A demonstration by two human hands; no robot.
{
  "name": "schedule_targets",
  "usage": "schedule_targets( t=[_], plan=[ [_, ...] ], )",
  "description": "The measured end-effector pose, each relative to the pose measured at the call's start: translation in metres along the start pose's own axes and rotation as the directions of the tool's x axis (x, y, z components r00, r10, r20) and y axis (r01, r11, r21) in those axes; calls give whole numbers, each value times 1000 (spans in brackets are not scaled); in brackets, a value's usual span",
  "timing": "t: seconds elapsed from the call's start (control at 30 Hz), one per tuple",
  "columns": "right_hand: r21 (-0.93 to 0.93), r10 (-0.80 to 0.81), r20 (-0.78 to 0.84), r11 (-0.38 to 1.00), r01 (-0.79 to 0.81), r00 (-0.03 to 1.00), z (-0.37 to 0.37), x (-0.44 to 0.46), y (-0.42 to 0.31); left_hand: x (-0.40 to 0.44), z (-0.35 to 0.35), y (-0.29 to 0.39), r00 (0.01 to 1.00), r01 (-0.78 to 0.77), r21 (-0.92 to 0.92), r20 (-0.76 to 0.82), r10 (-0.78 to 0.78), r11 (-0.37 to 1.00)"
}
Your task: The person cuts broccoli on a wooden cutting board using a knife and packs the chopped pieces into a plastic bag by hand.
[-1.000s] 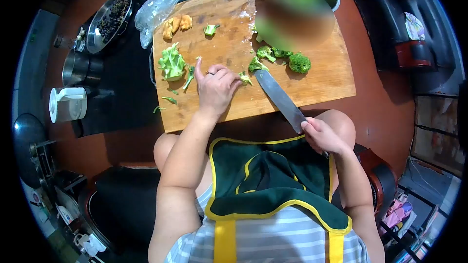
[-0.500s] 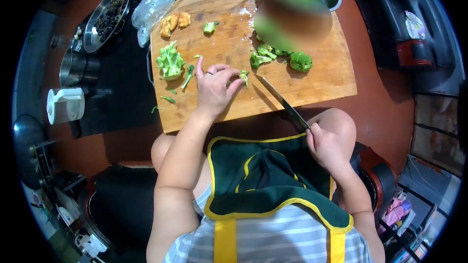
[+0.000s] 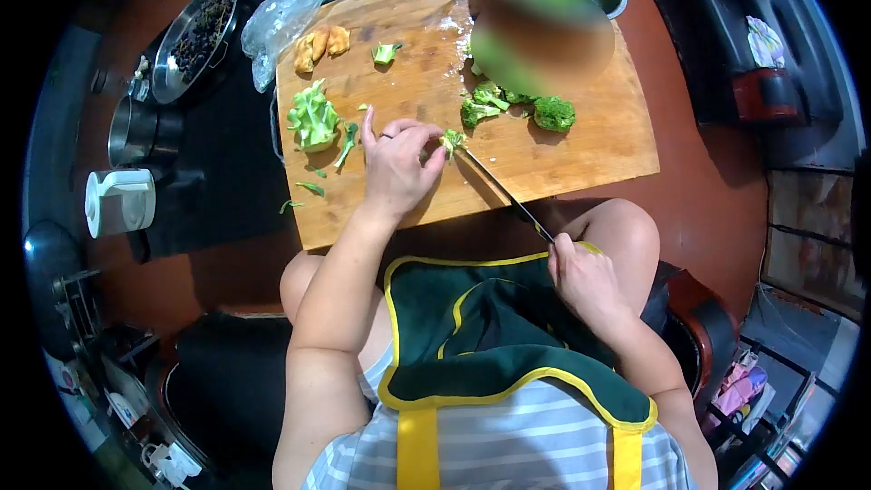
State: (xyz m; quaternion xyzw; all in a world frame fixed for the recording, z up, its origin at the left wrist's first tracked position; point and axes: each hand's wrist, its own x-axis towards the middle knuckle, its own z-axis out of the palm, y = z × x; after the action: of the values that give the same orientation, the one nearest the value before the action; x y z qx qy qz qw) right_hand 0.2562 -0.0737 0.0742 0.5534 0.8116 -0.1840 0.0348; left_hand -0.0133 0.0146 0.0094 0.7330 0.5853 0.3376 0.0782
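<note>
Left hand (image 3: 396, 165) pinches a small broccoli piece (image 3: 453, 141) on a wooden cutting board (image 3: 590, 150), right hand (image 3: 585, 279) wraps its grip round a knife (image 3: 505, 193), blade close against the piece, larger florets (image 3: 479, 112) near.

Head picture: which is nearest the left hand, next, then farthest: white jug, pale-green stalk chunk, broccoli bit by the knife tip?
1. Broccoli bit, touching the left hand.
2. Stalk chunk, left on the board.
3. White jug, left of the board.
</note>
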Motion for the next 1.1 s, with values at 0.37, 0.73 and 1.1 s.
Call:
schedule_targets(
  t=[0.37,0.73,1.1],
  plan=[
    [129,114,41,985,-118,993,-3,2,4,-1,-2,-1,1000,18,22,11,-18,1000],
    [83,35,5,996,-35,999,-9,5,-10,-4,-15,1,988,-43,28,151,38,999],
    [124,119,-97,987,-107,988,-6,-9,7,6,-25,-9,981,-1,-106,192,21,994]
  ],
)
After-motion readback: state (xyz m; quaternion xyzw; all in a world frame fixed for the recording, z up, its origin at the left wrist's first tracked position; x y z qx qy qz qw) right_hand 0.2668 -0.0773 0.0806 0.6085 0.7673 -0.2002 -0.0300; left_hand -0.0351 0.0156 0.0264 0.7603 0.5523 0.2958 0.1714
